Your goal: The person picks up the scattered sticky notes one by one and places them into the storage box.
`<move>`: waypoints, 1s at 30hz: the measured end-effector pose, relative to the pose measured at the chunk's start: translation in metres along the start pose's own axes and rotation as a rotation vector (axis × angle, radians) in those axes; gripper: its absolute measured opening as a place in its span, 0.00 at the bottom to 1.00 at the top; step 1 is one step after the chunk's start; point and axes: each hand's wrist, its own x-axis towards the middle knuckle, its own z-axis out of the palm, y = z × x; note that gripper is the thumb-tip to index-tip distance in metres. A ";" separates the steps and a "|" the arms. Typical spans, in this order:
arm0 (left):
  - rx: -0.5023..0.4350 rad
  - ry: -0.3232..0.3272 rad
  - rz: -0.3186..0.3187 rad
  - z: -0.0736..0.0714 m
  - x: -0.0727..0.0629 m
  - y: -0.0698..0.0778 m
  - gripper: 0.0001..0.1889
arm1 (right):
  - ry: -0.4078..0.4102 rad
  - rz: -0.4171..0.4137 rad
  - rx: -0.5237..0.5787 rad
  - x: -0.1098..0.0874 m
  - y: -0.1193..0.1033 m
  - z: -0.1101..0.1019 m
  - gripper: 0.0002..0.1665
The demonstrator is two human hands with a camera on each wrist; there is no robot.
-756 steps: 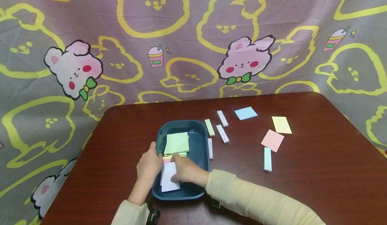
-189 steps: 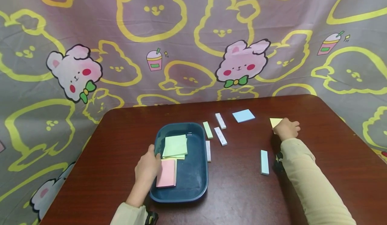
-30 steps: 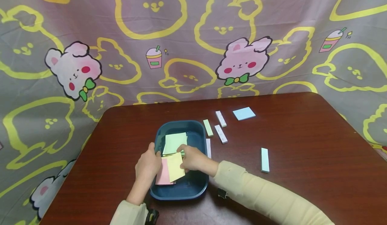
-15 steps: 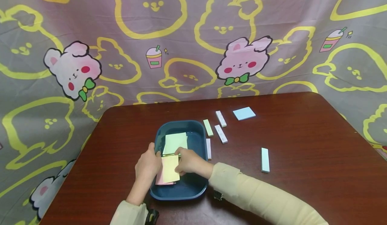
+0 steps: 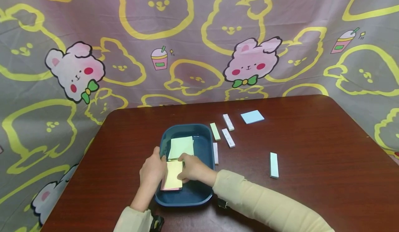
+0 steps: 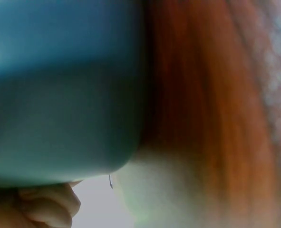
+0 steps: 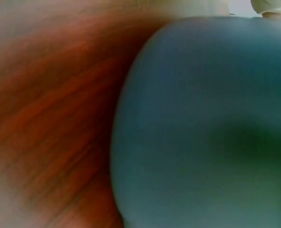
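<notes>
Head view: a glossy reddish-brown table (image 5: 318, 138) fills the lower half of the frame; behind it hangs a grey-mauve cloth (image 5: 190, 104), patterned with yellow outlines, rabbit faces and drink cups. At lower centre the left hand (image 5: 152, 169) grips the near-left wall of a dark blue tray (image 5: 199, 192); the right hand (image 5: 194, 168) reaches inside and pinches the right edge of a yellow pad (image 5: 173, 175), which covers most of a pink pad (image 5: 171, 189) below a green pad (image 5: 181, 146). Six seconds ago the yellow pad lay at the right of the table; half a second ago it sat further right, leaving more pink showing. Two whitish strips (image 5: 228, 137) at centre carry small marks, too tiny to read; both wrist views are blurred.
</notes>
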 end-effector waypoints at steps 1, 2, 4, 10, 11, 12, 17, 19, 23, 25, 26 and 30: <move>0.001 -0.001 0.000 0.000 0.000 0.000 0.24 | 0.000 0.000 0.002 0.000 0.000 0.000 0.29; 0.001 -0.002 -0.001 0.000 0.000 0.000 0.24 | 0.000 0.000 0.004 0.000 0.000 0.001 0.29; 0.001 -0.003 -0.004 0.000 0.000 0.000 0.24 | 0.001 -0.002 0.004 0.000 0.000 0.001 0.29; 0.001 0.006 -0.005 -0.001 0.000 -0.001 0.24 | 0.004 -0.030 -0.004 0.001 0.001 0.003 0.29; 0.002 0.007 -0.004 0.000 0.000 -0.001 0.24 | 0.004 -0.034 -0.003 0.001 0.001 0.004 0.29; 0.001 0.008 -0.004 0.000 0.000 -0.001 0.24 | 0.006 -0.038 -0.002 0.002 0.001 0.004 0.29; -0.001 0.014 -0.001 0.000 0.000 -0.002 0.24 | 0.012 -0.038 0.008 0.003 0.002 0.006 0.28; -0.003 0.016 0.003 0.001 0.000 -0.002 0.24 | 0.015 -0.037 0.012 0.003 0.002 0.007 0.28; -0.002 0.017 0.006 0.001 0.000 -0.002 0.23 | 0.017 -0.039 0.014 0.004 0.003 0.007 0.29; -0.002 0.017 0.005 0.001 0.000 -0.002 0.23 | 0.014 -0.036 0.011 0.004 0.003 0.007 0.29; 0.000 0.017 0.004 0.000 0.000 -0.002 0.22 | 0.012 -0.036 0.009 0.004 0.003 0.007 0.29; 0.000 0.016 0.002 0.000 0.000 -0.002 0.23 | 0.010 -0.027 0.004 0.004 0.002 0.008 0.31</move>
